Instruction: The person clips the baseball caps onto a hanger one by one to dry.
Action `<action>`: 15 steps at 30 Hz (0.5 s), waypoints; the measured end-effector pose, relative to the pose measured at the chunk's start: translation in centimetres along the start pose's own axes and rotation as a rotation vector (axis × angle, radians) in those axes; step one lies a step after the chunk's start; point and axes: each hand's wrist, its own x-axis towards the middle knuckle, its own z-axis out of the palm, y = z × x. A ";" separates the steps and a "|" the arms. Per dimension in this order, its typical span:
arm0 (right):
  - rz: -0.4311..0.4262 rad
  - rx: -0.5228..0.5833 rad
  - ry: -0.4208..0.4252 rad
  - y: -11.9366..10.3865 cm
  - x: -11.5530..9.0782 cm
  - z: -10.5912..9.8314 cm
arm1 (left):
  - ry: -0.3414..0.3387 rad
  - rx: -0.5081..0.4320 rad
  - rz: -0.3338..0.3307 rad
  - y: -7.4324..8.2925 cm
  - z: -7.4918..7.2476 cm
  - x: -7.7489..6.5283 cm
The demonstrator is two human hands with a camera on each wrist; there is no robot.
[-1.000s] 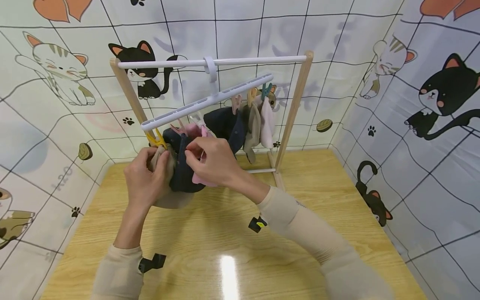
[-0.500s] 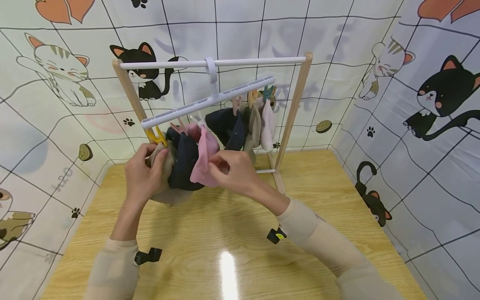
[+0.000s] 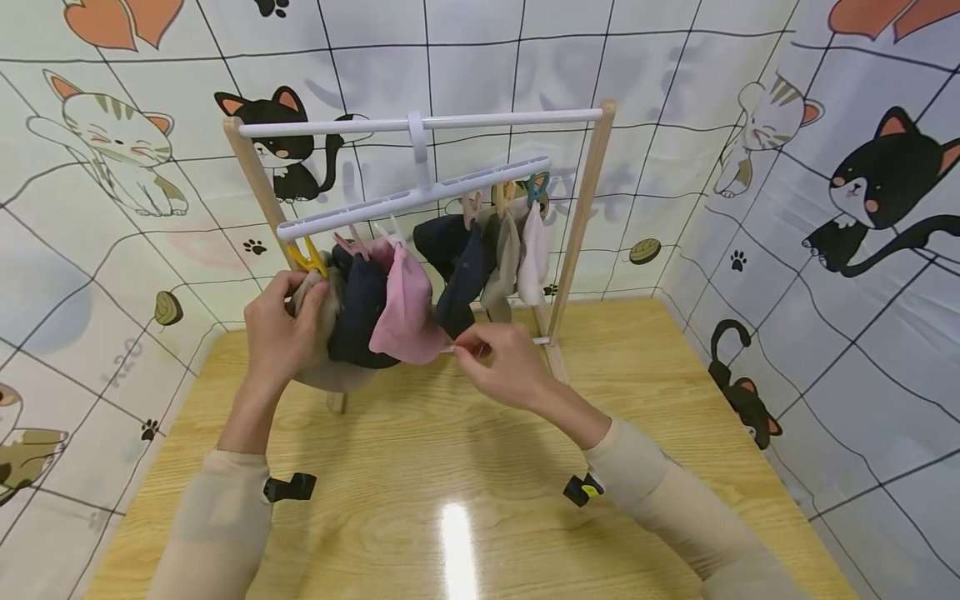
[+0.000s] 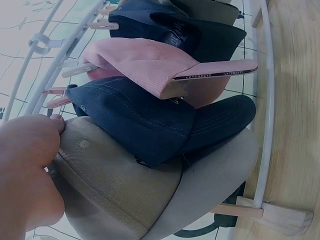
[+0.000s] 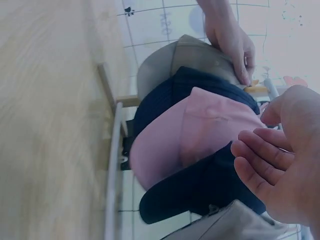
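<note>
My left hand point(image 3: 281, 333) pinches the crown of a beige baseball cap point(image 4: 120, 175), just below a yellow clothespin point(image 3: 309, 255). Beside that cap hangs a navy cap point(image 3: 362, 321) on a pink clothespin point(image 3: 352, 244). A pink cap point(image 3: 408, 312) comes after it, held by a white clothespin point(image 4: 79, 70). My right hand point(image 3: 510, 367) is at the pink cap's lower right edge, fingers loosely bent; the right wrist view shows nothing gripped in it. Whether its fingertips touch the cap is unclear. All the caps hang from a white hanger point(image 3: 412, 198), tilted down on the left.
Further right along the hanger are a second navy cap point(image 3: 467, 279), another beige cap point(image 3: 504, 267) and a pale pink item point(image 3: 533, 258). A wood-ended rack with a white top bar point(image 3: 510, 118) carries the hanger. It stands on a wooden table point(image 3: 420, 467) before cat-print curtains point(image 3: 480, 67).
My right hand has moved right and down, away from the white clothespin and along the pink cap, which now shows whole. My left hand keeps its hold on the beige cap.
</note>
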 end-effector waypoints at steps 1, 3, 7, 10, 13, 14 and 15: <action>0.009 -0.002 -0.008 0.2 -0.4 -0.1 | 0.001 0.003 -0.001 -0.1 0.0 0.2; 0.023 -0.011 -0.022 0.5 -1.1 -0.1 | 0.006 0.010 0.001 -0.2 0.1 0.5; 0.023 -0.046 -0.053 1.0 -2.4 -0.3 | 0.034 0.021 -0.003 -0.4 0.2 1.0; 0.008 -0.055 -0.078 1.2 -3.2 -0.5 | 0.074 0.006 -0.038 -0.5 0.2 1.1; 0.015 -0.046 -0.107 1.3 -3.9 -0.8 | 0.123 -0.015 -0.085 -0.4 0.1 1.1; 0.018 -0.046 -0.116 1.3 -4.1 -1.0 | 0.140 -0.022 -0.092 -0.3 0.1 1.1; 0.027 -0.050 -0.126 1.4 -4.4 -1.1 | 0.154 -0.025 -0.092 -0.3 0.1 1.0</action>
